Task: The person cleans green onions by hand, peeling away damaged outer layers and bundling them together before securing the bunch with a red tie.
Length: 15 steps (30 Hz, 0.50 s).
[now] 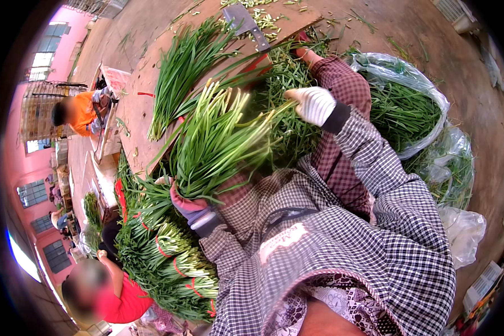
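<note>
My left hand (189, 206), in a pink and purple glove, grips a thick bunch of garlic chives (206, 155) near its leafy end. The pale stems point away from me, over the edge of a wooden board (140, 117). Out to the right, my right hand (313, 105) wears a white striped glove and pinches a few chive stalks (283, 110) by their pale ends; their leaves blur toward the bunch. Another pile of chives (189, 71) lies on the board. Beyond it rests a cleaver (245, 26) among short cut stem ends (266, 21).
Loose chive leaves (292, 80) heap between my legs. Chive bundles with red ties (172, 252) are stacked at my left. A clear plastic bag of greens (403, 109) stands at my right. A person in red (124, 298) and a person in orange (82, 113) sit to the left.
</note>
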### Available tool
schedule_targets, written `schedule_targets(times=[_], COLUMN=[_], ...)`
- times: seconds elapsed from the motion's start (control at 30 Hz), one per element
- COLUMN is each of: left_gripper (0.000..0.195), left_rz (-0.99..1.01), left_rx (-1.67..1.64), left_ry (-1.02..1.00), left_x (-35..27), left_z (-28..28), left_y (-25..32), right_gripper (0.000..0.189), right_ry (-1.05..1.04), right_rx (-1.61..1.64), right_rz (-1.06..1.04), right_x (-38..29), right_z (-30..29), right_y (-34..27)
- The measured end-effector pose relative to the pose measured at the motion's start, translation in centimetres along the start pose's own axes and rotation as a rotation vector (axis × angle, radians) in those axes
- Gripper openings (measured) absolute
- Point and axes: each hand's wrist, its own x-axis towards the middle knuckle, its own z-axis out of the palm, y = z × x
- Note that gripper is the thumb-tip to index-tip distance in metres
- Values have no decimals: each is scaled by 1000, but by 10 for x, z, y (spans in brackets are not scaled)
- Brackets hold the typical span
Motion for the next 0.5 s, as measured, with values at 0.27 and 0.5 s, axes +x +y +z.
schedule_targets(times=[0.27, 0.5], left_gripper=[37, 39], left_rz=[-107, -105], left_rx=[-171, -89], left_ry=[-30, 17], left_x=[10, 14], left_z=[-18, -16], left_y=[0, -1], right_gripper=[27, 52], right_ry=[200, 12], right_rx=[-146, -124], right_rz=[278, 194], right_x=[-27, -24], right_z=[-72, -72], right_y=[132, 60])
